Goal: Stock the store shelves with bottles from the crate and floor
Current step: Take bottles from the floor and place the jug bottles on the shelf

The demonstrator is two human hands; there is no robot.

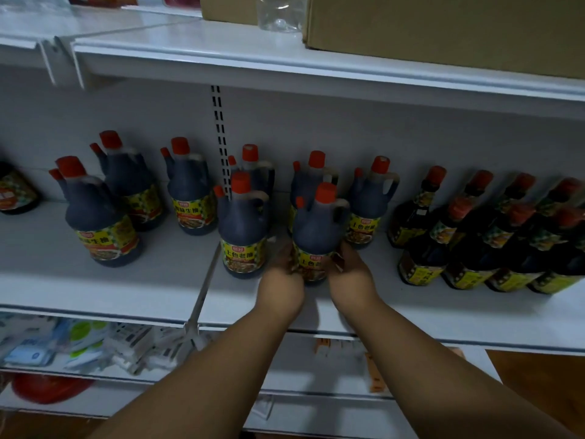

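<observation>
A dark soy sauce jug point(316, 229) with a red cap and yellow label stands on the white middle shelf point(158, 280). My left hand point(281, 274) grips its lower left side and my right hand point(348, 270) grips its lower right side. Another jug of the same kind point(243, 226) stands just to its left, and two more point(368, 204) stand behind it. Further jugs point(98, 217) stand on the left part of the shelf. The crate is out of view.
Several slimmer dark bottles point(474, 242) with red caps crowd the shelf's right end. Cardboard boxes point(443, 30) and a clear plastic bottle point(278, 11) sit on the shelf above. Packets point(79, 346) lie on the shelf below. Wooden floor point(538, 391) shows at lower right.
</observation>
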